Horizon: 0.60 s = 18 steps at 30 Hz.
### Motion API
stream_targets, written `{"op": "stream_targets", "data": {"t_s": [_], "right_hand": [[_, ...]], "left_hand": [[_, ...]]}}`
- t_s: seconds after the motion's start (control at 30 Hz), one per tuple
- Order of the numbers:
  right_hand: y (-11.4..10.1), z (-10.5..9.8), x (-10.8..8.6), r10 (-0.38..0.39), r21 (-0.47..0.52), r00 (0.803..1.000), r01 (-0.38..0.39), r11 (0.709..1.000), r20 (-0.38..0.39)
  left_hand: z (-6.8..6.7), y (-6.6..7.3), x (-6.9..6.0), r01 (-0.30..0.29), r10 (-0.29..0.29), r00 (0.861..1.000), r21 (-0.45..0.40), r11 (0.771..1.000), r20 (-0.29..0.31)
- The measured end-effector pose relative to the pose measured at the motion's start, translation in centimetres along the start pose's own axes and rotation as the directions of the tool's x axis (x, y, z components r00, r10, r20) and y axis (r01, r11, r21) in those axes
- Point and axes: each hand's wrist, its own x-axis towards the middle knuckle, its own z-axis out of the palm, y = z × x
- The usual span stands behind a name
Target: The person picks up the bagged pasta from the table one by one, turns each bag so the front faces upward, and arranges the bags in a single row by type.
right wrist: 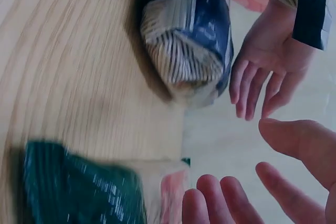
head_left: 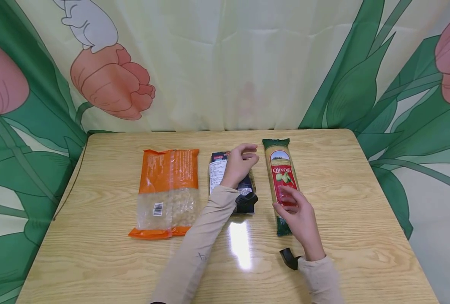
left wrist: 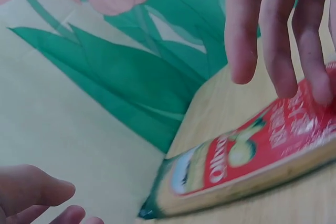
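Observation:
A long packet of what looks like spaghetti point(head_left: 284, 169), with a red Olivoilà label and dark green ends, lies on the table. Over its lower part hovers my right hand point(head_left: 299, 213), fingers loosely bent and apart; in the left wrist view, its fingertips point(left wrist: 321, 95) come close to the label, and contact is unclear. My left hand point(head_left: 241, 164) hangs above a dark blue packet point(head_left: 244, 185) with a white label, its fingers pointing toward the spaghetti packet and holding nothing. In the right wrist view, the left hand point(right wrist: 275, 59) shows relaxed fingers beside the blue packet.
An orange bag point(head_left: 172, 173) with a see-through lower half and a barcode lies flat at the left. The wooden table point(head_left: 361, 236) ends at a flower-print curtain point(head_left: 225, 76) at the back. Each wrist carries a black camera mount point(head_left: 246, 200).

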Motion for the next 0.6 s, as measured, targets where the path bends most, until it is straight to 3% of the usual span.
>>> {"op": "stream_targets", "data": {"t_s": [0.33,0.6], "right_hand": [[-0.2,1.7,0.0,-0.071,0.067,0.996,0.067,0.995,0.061],[-0.7,3.0,0.4,-0.105,0.101,0.991,0.097,0.990,0.081]], "left_hand": [[-4.0,-0.3,-0.5,-0.081,0.092,0.992,0.127,0.989,-0.088],[-7.0,-1.2,-0.6,-0.072,0.098,0.982,0.156,0.985,-0.161]]}}
